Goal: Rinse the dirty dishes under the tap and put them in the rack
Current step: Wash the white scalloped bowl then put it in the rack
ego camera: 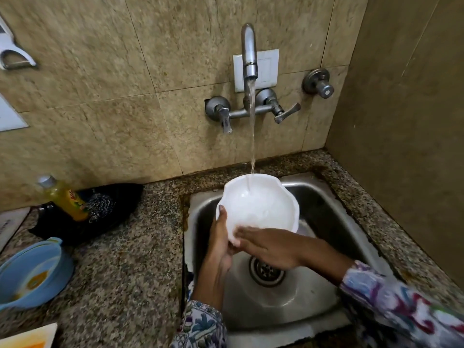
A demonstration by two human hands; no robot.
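Note:
A white scalloped bowl (261, 204) is held tilted over the steel sink (324, 217), under a running stream from the wall tap (249, 54). My left hand (221, 242) grips the bowl's left rim from below, thumb on the edge. My right hand (268, 247) reaches across from the right, its straight fingers touching the bowl's lower rim. Water lands inside the bowl near its far side.
On the granite counter to the left stand a dirty blue bowl (32, 275), a yellow dish-soap bottle (65, 197) and a black tray (88, 212) holding a scrubber. A plate's corner (30, 337) shows at bottom left. Two tap levers (286, 113) project from the wall.

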